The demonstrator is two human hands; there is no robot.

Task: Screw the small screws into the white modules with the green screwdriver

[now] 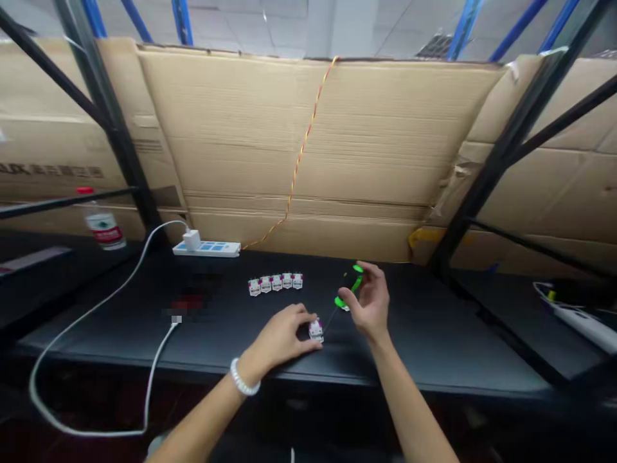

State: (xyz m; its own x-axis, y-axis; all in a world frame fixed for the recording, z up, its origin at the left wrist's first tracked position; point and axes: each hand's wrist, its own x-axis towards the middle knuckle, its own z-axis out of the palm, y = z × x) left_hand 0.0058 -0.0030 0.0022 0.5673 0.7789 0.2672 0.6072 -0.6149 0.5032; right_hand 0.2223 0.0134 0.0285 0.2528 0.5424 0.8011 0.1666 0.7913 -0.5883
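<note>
My left hand (282, 334) rests on the black table (434, 334) with its fingers closed on a small white block with magenta marks (316, 330). My right hand (370, 301) is raised just right of it, fingers curled round a bright green tool (351, 289) whose thin tip points down toward the block. A row of several more white and magenta blocks (276, 283) lies behind my left hand. A white bead bracelet (242, 381) is on my left wrist.
A white power strip (207, 247) with a plugged charger sits at the back left, its white cable (96, 308) looping off the table's front edge. A water bottle (102, 222) stands far left. Cardboard sheets (366, 148) wall the back, crossed by a red-yellow wire (301, 151). Black frame posts stand both sides.
</note>
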